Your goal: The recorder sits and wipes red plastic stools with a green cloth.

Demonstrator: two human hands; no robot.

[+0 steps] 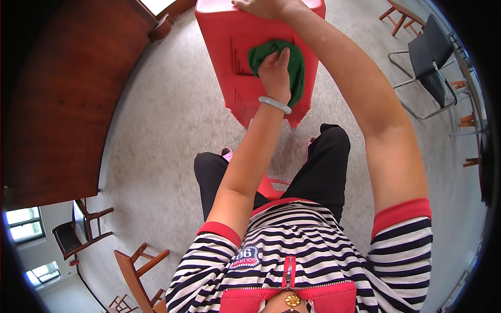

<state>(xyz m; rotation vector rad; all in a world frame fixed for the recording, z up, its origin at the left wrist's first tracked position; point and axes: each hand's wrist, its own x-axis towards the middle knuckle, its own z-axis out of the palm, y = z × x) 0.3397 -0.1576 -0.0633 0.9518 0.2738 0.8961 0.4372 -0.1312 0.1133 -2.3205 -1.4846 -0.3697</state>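
In front of my knees stands a tall red plastic stool (216,41), one side panel facing me and its short feet on the floor. My left hand (275,73), with a pale bangle at the wrist, presses a bunched green cloth (296,68) against that panel. The thumb lies over the cloth and the other fingers are partly buried in it. Across the stool's upper edge reaches my right arm. My right hand (261,7) grips that edge near the top of the picture, and part of it is cut off.
A large brown wooden table (68,104) curves along the left. At the right stands a black chair (430,57) with a metal frame, and a wooden stool (402,18) is beyond it. A wooden chair (138,276) is at lower left. Beneath me shows a red seat (271,189).
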